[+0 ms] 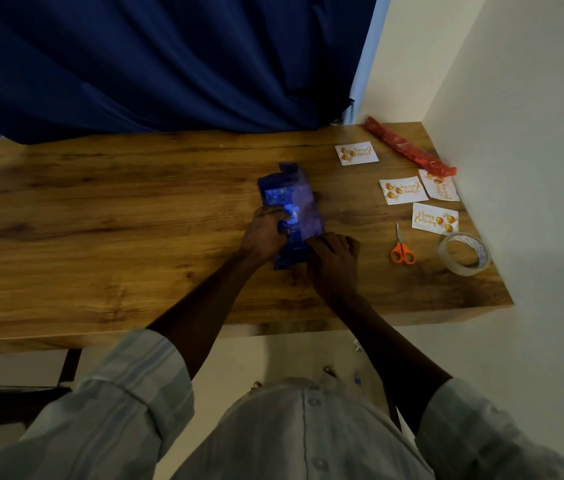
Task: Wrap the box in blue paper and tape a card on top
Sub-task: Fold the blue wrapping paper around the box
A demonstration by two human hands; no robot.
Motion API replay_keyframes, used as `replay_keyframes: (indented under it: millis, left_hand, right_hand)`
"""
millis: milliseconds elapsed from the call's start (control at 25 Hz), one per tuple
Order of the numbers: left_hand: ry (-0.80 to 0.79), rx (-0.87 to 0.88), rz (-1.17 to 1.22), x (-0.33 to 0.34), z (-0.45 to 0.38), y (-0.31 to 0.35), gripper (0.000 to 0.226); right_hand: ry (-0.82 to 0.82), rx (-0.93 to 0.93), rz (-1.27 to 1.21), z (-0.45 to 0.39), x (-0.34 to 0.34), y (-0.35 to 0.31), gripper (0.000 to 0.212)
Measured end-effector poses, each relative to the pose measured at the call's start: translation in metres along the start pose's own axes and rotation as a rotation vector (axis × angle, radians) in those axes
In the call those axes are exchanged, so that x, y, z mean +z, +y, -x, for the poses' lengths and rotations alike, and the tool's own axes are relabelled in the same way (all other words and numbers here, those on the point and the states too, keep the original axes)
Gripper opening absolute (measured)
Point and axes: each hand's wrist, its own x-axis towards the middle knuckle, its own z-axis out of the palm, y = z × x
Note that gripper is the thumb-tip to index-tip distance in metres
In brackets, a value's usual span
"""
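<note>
Counter (135,209): my left hand (264,233) grips the blue-papered box (294,209), fingers curled; my right hand (334,258) presses its near end, fingers flat.

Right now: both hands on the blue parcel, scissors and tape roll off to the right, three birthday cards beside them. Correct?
Not quite: the head view shows four cards, not three. The rest holds: left hand and right hand on the blue parcel, scissors and tape roll to the right.

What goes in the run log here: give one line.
phase: wrapping | left hand: holds box | right hand: presses paper at near end | cards, tape, scissors: untouched
</note>
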Motion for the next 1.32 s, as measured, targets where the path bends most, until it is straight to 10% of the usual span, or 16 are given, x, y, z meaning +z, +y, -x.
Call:
replay_keyframes:
  millis: [720,960,1320]
  left_hand:
    - [0.303,-0.260,0.221,0.009,0.000,0.025,0.010]
    - [0.306,-0.357,0.224,0.011,0.001,0.023,0.015]
    - [0.276,-0.261,0.134,0.010,0.005,0.025,0.030]
  right_hand:
    - [-0.184,-0.263,-0.042,-0.013,0.005,0.002,0.030]
    - [-0.031,-0.005,-0.246,-0.027,-0.001,0.007,0.028]
    - [-0.394,0.057,-0.149,-0.065,0.003,0.034,0.043]
